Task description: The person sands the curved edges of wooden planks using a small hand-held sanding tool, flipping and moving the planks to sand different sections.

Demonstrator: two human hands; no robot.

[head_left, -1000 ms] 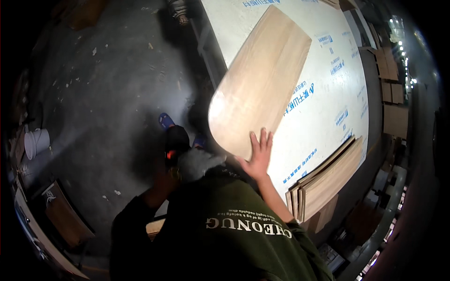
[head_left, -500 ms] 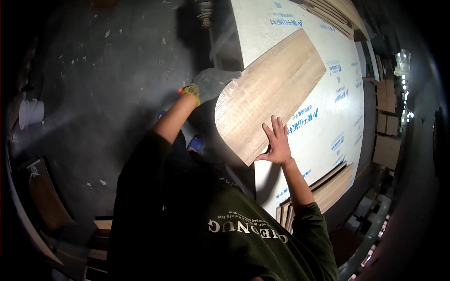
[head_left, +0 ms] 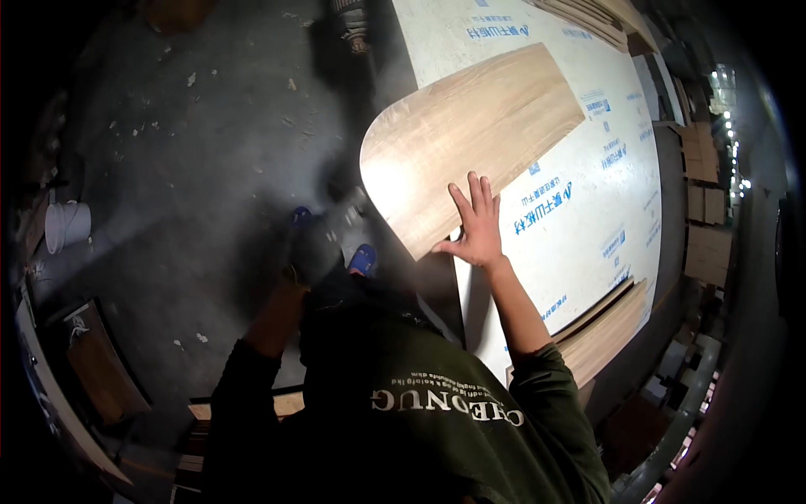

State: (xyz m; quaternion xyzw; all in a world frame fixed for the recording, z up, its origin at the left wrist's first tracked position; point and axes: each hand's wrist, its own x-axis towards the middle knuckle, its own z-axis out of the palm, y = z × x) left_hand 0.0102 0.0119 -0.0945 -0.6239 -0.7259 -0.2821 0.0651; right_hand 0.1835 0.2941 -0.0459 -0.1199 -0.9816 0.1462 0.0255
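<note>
A wood-grain board (head_left: 470,134) with a rounded near-left end lies on a white printed sheet (head_left: 571,218), its rounded end jutting out past the sheet's left edge. My bare right hand (head_left: 477,223) rests on the board's near right edge, fingers spread and thumb along the lower corner, so it is open. My left hand (head_left: 315,252), in a grey glove, is low in shadow near my legs, apart from the board. Motion blur and darkness hide its fingers and anything in them.
Stacked wood-grain panels (head_left: 600,336) lie on the sheet's near right side, and more boards (head_left: 579,21) are at its far end. A white bucket (head_left: 67,227) stands on the dark floor at left. Cartons (head_left: 705,252) are beyond on the right.
My left hand has left the board's rounded edge and come down toward my legs. The board has turned slightly, its rounded end shifting left and away; my right hand moved with it.
</note>
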